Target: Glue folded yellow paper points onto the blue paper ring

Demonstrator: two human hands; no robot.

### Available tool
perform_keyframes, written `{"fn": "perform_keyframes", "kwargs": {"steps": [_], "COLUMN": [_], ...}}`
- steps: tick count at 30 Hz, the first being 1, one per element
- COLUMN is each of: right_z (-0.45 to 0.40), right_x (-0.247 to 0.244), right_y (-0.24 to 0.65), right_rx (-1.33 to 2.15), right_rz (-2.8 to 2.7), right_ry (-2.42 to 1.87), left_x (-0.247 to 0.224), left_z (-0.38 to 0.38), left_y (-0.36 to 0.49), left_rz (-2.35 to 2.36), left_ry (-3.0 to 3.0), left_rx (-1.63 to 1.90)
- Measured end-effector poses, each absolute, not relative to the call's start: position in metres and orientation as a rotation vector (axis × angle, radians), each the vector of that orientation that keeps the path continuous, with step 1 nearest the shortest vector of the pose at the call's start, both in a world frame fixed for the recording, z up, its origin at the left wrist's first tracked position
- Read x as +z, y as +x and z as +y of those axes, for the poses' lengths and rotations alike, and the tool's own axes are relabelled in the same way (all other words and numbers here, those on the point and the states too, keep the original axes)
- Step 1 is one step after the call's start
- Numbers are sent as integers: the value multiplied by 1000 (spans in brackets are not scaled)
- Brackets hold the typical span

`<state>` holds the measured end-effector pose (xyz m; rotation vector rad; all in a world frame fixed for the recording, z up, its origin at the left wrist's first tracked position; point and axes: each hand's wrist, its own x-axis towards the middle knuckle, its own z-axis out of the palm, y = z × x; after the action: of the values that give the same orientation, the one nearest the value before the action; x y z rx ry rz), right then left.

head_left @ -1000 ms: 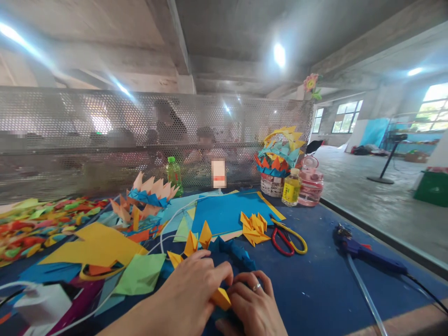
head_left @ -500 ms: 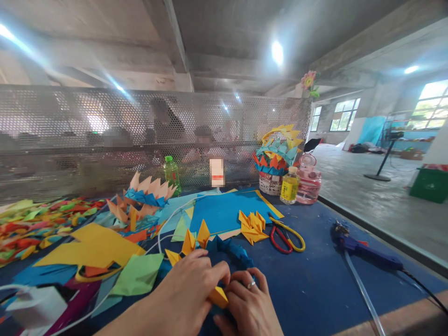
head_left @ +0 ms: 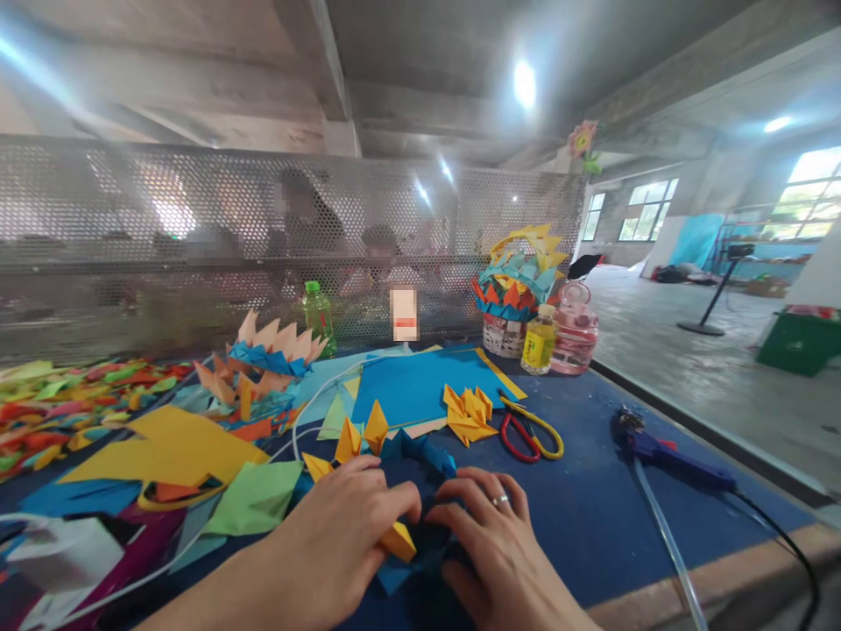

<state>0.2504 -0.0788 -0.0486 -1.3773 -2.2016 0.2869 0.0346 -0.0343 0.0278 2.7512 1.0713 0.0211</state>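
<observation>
A ring of folded blue paper (head_left: 420,449) with pointed yellow paper pieces (head_left: 376,427) on its left side is between my hands, low over the table. My left hand (head_left: 348,526) is closed around the ring's left side, and a yellow piece (head_left: 400,542) sticks out below its fingers. At the ring's right side, my right hand (head_left: 490,535), wearing a ring on one finger, has curved fingers resting on the blue paper; its fingertips are partly hidden. Just beyond lie loose folded yellow pieces (head_left: 469,415) and scissors with red and yellow handles (head_left: 550,438).
Blue sheets (head_left: 420,386) lie behind my hands. Yellow sheets (head_left: 174,447) and a heap of small folded papers (head_left: 59,421) are left. A glue gun (head_left: 683,463) with a glue stick lies right. Bottles (head_left: 539,342) and a paper basket (head_left: 505,337) stand at the back.
My right hand has shifted slightly right, and its fingers have spread a little along the blue ring. My left hand keeps its hold. The whole view has shifted slightly.
</observation>
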Motion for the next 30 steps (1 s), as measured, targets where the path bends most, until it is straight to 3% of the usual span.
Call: {"fn": "perform_keyframes", "kwargs": {"steps": [4, 15, 24, 30], "right_z": [-82, -71, -74, -79], "right_x": [-40, -49, -53, -47], "right_y": [259, 242, 237, 262], "right_rx": [231, -327, -79, -80], "right_rz": [-2145, -1918, -2011, -1901], "right_ry": [-1459, -1193, -1263, -1264], "left_x": [25, 39, 23, 53], "left_z": [-33, -25, 4, -16], "left_y": [31, 25, 14, 20], "left_rz": [1021, 954, 907, 962], "left_ry": [2789, 3134, 3142, 2879], "left_rx": [63, 150, 92, -30]}}
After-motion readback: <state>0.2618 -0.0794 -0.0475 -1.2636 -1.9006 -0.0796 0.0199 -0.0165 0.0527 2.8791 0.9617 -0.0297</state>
